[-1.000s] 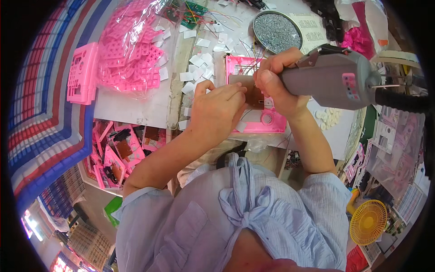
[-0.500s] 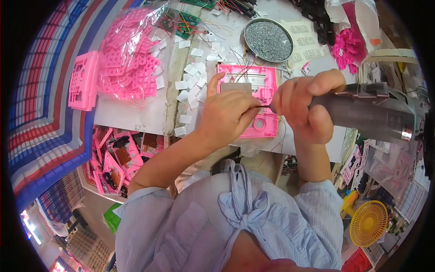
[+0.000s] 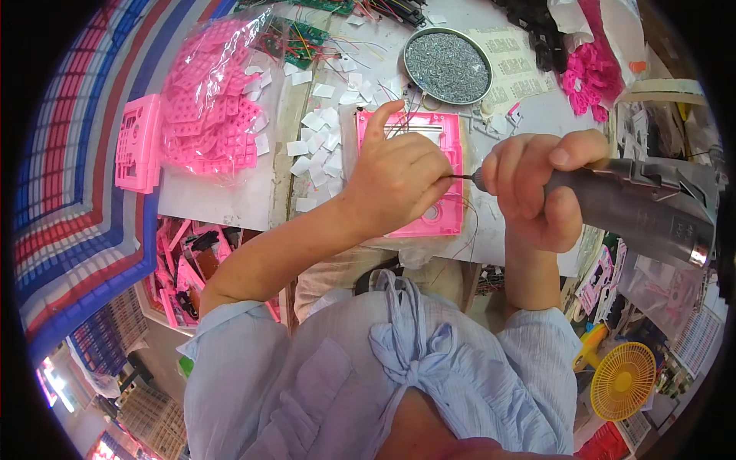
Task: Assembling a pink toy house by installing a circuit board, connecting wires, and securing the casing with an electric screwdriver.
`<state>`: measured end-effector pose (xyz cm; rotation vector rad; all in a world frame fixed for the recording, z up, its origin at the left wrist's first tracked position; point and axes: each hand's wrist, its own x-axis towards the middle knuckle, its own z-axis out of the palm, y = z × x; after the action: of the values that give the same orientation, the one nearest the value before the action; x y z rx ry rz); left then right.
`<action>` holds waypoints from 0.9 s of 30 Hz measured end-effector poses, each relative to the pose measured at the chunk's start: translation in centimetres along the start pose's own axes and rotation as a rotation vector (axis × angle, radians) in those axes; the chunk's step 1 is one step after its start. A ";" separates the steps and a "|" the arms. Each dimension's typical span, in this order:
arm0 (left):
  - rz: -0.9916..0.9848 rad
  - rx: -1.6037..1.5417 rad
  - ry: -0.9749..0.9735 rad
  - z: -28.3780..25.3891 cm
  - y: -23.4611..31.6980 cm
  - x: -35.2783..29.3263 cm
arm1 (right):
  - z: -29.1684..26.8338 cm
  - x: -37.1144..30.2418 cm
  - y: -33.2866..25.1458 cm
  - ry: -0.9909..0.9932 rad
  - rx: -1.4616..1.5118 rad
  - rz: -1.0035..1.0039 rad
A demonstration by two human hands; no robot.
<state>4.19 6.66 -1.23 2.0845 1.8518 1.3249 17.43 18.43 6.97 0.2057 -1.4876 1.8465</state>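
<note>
My right hand is wrapped around a grey electric screwdriver, which lies almost level with its thin dark bit pointing left. At the bit's tip, the thumb and forefinger of my left hand are pinched together; whether a small screw is between them is hidden. My left little finger sticks up. Both hands are above a pink plastic housing that has a round opening near its lower right. My left hand covers much of the housing, and thin wires trail around it.
Beyond the housing stands a round metal dish full of small screws. White squares lie scattered left of it, beside a clear bag of pink parts. Green circuit boards are at the back. A yellow fan stands lower right.
The screwdriver and my right hand have shifted slightly right, and the bit has drawn back from over the housing. My left hand has turned a little, still pinching at the tip.
</note>
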 end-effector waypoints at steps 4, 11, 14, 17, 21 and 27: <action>0.036 -0.017 -0.227 -1.4 -0.7 2.6 | -1.8 -0.3 0.7 -0.025 0.025 0.026; -0.051 0.590 -0.226 1.5 -11.1 12.1 | 0.1 -0.8 3.8 0.010 0.066 0.091; -0.107 0.637 -0.430 5.0 -12.3 12.5 | 0.9 -1.7 4.5 0.022 0.053 0.143; -0.125 0.653 -0.394 5.0 -12.2 12.4 | 1.3 -2.6 5.8 -0.016 0.112 0.149; -0.065 0.691 -0.297 5.7 -13.1 11.8 | 2.8 -2.8 6.0 0.005 0.111 0.201; -0.193 0.491 -0.243 2.7 -11.5 11.9 | 2.7 -3.7 7.0 -0.063 0.065 0.196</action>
<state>-4.24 21.06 -2.76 2.0674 2.3592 0.5823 14.77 13.99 0.34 0.1555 -1.5383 2.0625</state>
